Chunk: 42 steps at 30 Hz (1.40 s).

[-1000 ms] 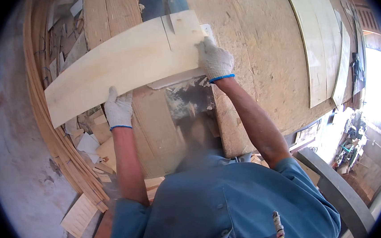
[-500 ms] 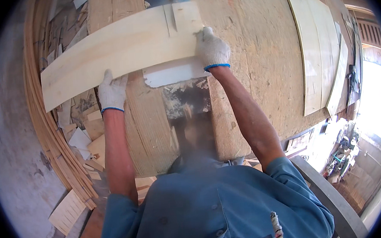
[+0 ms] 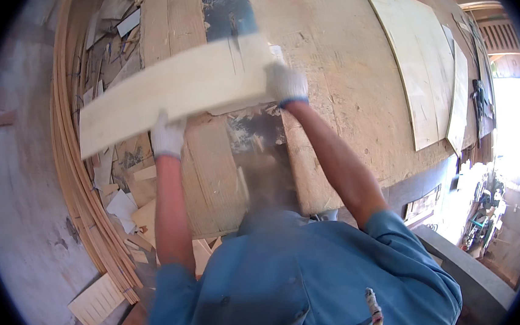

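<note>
Both my hands, in white knit gloves, hold a long pale thin wooden board (image 3: 168, 84) over the workbench. My left hand (image 3: 167, 136) is at its near edge, thumb on top and fingers beneath. My right hand (image 3: 289, 84) is closed around its right end; the fingertips are blurred and partly hidden. Narrow slits run into the board's far edge near the right end. Just past them, a narrow dark upright piece (image 3: 234, 27) stands in a dark metal strip (image 3: 216, 8) set in the bench. The board is smeared by motion.
Pale panels (image 3: 420, 58) lie on the bench's (image 3: 348, 113) right side. Long wooden strips (image 3: 65, 129) and offcuts (image 3: 123, 207) crowd the left side. A dusty dark strip (image 3: 254, 129) lies between the board and me. A grey beam (image 3: 463, 265) runs at lower right.
Both hands have drawn the board toward me, away from the dark upright piece. It now covers most of the white plate that showed at its near edge. The view has shifted slightly.
</note>
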{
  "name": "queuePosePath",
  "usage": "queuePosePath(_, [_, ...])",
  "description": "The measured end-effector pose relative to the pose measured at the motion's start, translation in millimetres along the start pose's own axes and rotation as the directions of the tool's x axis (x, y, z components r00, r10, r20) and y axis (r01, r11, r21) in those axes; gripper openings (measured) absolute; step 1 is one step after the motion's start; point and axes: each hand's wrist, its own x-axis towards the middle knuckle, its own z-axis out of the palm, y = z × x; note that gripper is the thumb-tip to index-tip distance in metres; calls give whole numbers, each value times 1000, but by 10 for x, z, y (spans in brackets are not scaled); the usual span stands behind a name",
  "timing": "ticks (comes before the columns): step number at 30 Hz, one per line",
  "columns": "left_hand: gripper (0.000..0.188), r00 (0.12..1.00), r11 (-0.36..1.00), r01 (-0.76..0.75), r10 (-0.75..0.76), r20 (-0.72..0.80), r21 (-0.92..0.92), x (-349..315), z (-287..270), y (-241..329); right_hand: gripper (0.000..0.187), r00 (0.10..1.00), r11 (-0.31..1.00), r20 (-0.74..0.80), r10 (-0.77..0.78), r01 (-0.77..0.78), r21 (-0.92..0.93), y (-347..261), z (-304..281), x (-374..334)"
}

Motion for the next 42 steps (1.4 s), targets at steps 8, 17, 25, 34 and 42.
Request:
queuePosePath(8, [35,965,962,261,-261,-1,-81,-2047,-748,-770,41,867,784,-5,499,-449,430,231,-378,-2176])
queuePosePath(17, [27,753,764,642,-610,247,-71,-2416,656,-1983,56,839,-555,376,394,-110,825,351,-729,-2730])
queuePosePath(25, [30,761,657,-24,-477,440,753,-2432,512,-1634,31,718,-477,398,571,-105,872,694,-561,-2150])
queuePosePath(34, [37,948,967,245,-254,-194,-67,-2270,-548,-543,27,832,-371,281,478,-98,923,1256,-903,-2069])
queuePosePath(42, [27,984,851,92,-157,82,518,-1435,-63,-692,25,768,-403,293,570,-50,914,1734,-986,-1550])
